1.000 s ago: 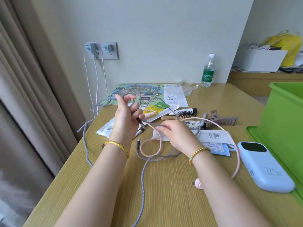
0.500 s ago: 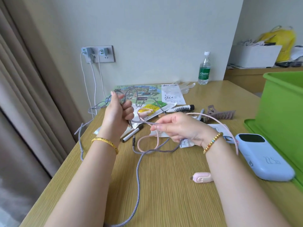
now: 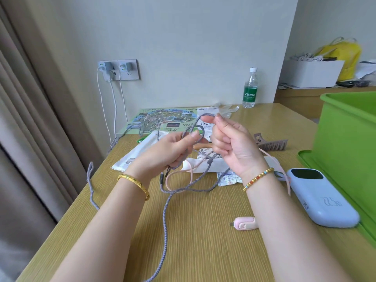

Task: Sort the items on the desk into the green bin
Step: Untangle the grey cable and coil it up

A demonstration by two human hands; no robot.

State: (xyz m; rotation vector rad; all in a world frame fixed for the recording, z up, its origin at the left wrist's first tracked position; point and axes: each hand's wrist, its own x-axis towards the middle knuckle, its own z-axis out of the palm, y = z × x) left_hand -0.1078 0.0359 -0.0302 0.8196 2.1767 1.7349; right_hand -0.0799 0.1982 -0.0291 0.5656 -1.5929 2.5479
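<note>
Both hands are raised over the middle of the desk. My left hand (image 3: pixel 173 147) grips loops of a grey braided cable (image 3: pixel 165 208), whose tail runs down the desk toward me. My right hand (image 3: pixel 230 143) pinches the same cable's upper loop between thumb and forefinger. A pink cable (image 3: pixel 175 174) loops under the hands, and its pink plug (image 3: pixel 244 223) lies near my right forearm. The green bin (image 3: pixel 343 143) stands at the right edge on its green lid. A light blue power bank (image 3: pixel 319 198) lies beside it.
Behind the hands lie a map leaflet (image 3: pixel 162 119), white packets (image 3: pixel 132 157), a small sachet (image 3: pixel 227 178) and a brown hair claw (image 3: pixel 270 143). A water bottle (image 3: pixel 250 88) stands by the wall. Chargers hang from a wall socket (image 3: pixel 120 70). A curtain is at the left.
Both hands rose and came together. My right hand moved up from the desk and turned palm toward me, drawing a loop of grey cable higher. The view shifted slightly.
</note>
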